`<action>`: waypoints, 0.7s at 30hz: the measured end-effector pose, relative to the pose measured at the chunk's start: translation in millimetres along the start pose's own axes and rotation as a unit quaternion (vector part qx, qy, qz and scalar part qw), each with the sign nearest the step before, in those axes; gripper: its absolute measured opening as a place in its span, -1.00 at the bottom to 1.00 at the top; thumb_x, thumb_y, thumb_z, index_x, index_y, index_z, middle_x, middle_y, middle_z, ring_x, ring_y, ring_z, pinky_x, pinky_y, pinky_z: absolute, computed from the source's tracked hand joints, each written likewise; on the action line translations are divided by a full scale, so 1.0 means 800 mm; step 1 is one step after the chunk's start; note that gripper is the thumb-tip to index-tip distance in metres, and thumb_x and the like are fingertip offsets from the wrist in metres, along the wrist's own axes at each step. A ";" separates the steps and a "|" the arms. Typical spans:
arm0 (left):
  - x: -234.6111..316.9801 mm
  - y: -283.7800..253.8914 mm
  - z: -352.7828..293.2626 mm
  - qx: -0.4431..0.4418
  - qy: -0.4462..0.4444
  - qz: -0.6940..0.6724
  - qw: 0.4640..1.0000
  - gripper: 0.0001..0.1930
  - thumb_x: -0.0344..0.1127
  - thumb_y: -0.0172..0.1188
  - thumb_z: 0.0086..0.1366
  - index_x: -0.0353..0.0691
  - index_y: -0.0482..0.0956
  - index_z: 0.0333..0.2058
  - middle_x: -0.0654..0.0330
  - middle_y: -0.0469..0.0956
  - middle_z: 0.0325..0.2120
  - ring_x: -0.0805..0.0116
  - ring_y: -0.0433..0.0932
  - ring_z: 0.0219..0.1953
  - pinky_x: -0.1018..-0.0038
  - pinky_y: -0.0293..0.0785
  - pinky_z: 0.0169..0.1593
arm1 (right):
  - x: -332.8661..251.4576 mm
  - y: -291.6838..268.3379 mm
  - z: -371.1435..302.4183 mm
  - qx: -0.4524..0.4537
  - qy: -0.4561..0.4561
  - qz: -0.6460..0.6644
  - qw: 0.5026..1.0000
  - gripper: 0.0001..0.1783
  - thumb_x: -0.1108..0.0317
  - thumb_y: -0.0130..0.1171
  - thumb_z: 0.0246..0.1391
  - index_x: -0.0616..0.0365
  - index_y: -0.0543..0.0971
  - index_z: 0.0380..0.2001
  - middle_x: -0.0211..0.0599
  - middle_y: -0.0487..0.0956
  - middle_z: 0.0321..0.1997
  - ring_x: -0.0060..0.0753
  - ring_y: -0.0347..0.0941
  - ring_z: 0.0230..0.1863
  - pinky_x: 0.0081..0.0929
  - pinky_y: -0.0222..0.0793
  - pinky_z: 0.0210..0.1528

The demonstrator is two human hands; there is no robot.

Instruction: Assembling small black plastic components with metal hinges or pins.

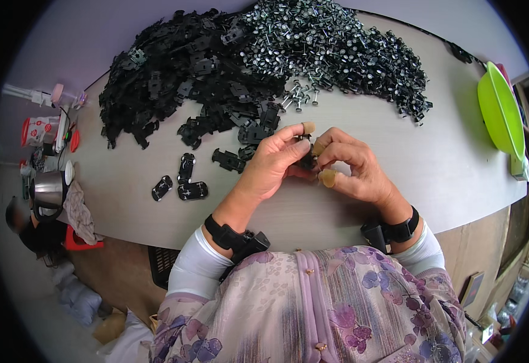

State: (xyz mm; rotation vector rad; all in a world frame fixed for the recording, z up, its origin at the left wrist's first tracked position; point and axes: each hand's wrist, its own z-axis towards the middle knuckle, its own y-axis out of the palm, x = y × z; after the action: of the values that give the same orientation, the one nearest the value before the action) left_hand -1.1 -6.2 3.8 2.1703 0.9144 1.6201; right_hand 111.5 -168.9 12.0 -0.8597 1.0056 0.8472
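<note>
Both hands meet over the table, closed around a small black toy car chassis that the fingers largely cover. My left hand grips it from the left, thumb on top, with a tan finger cover on one fingertip. From the right, my right hand pinches at its edge; whether a wheel axle is also between those fingers is hidden. Just left of my left hand lies a loose black chassis. Farther left, three small black toy cars rest close together.
A big heap of black plastic chassis covers the back left. Beside it rises a pile of wheels on metal axles, with a few strays in front. A green basin stands at the right edge, a metal kettle at the left.
</note>
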 end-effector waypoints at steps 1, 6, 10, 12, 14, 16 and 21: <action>-0.003 0.001 0.000 0.000 -0.001 0.000 1.000 -0.48 -0.51 0.02 0.32 -0.34 0.20 0.25 0.07 0.54 -0.16 0.40 0.61 -0.34 0.53 0.62 -0.29 | 0.001 0.000 0.000 -0.006 0.000 0.025 1.000 -0.88 0.55 0.21 -0.14 0.25 0.51 -0.44 -0.27 0.46 -0.25 -0.45 0.45 -0.31 -0.52 0.44 -0.26; 0.005 -0.009 -0.003 0.030 0.034 0.087 0.995 -0.63 -0.51 0.14 0.25 -0.35 0.38 0.04 0.09 0.59 -0.27 0.44 0.58 -0.46 0.58 0.50 -0.45 | -0.002 -0.018 0.002 0.042 0.004 -0.028 0.999 -0.88 0.56 0.22 -0.15 0.23 0.50 -0.46 -0.26 0.48 -0.23 -0.50 0.44 -0.30 -0.57 0.41 -0.30; 0.008 -0.010 -0.005 -0.002 0.007 0.113 0.994 -0.76 -0.49 0.21 0.21 -0.35 0.45 -0.15 0.12 0.61 -0.42 0.50 0.54 -0.56 0.65 0.40 -0.55 | -0.002 -0.015 0.006 0.073 -0.043 -0.144 0.986 -0.83 0.59 0.23 -0.20 0.22 0.51 -0.44 -0.23 0.49 -0.22 -0.33 0.48 -0.28 -0.48 0.42 -0.30; 0.006 -0.008 -0.004 -0.016 -0.020 0.127 0.992 -0.82 -0.47 0.29 0.16 -0.32 0.49 -0.28 0.15 0.61 -0.49 0.53 0.52 -0.61 0.67 0.36 -0.60 | -0.003 -0.010 0.006 0.068 -0.078 -0.177 0.979 -0.81 0.60 0.24 -0.23 0.22 0.52 -0.43 -0.21 0.49 -0.22 -0.26 0.49 -0.27 -0.44 0.44 -0.28; 0.004 -0.013 -0.002 -0.021 -0.026 0.112 0.993 -0.83 -0.46 0.31 0.14 -0.30 0.50 -0.32 0.16 0.61 -0.50 0.53 0.51 -0.63 0.68 0.34 -0.61 | -0.004 -0.005 0.006 0.043 -0.075 -0.197 0.977 -0.76 0.63 0.25 -0.28 0.23 0.53 -0.42 -0.19 0.49 -0.22 -0.18 0.50 -0.23 -0.38 0.45 -0.25; 0.003 -0.015 -0.002 -0.026 -0.032 0.095 0.995 -0.84 -0.45 0.33 0.13 -0.28 0.52 -0.36 0.18 0.61 -0.52 0.54 0.50 -0.64 0.69 0.32 -0.63 | -0.004 -0.004 0.006 0.035 -0.087 -0.215 0.972 -0.76 0.64 0.26 -0.29 0.24 0.53 -0.43 -0.20 0.49 -0.22 -0.18 0.50 -0.23 -0.37 0.46 -0.25; 0.004 -0.013 -0.004 -0.033 -0.063 0.007 0.997 -0.84 -0.46 0.34 0.14 -0.36 0.55 -0.35 0.24 0.55 -0.58 0.54 0.50 -0.65 0.69 0.32 -0.65 | -0.006 -0.007 0.002 0.021 -0.122 -0.256 0.959 -0.76 0.65 0.26 -0.31 0.24 0.52 -0.46 -0.20 0.50 -0.23 -0.17 0.51 -0.23 -0.36 0.46 -0.26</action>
State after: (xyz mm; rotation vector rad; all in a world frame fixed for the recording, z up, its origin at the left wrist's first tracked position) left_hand -6.5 3.3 1.5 2.2084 0.7998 1.4794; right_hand 115.2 -170.7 17.7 -0.9005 0.5423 0.4709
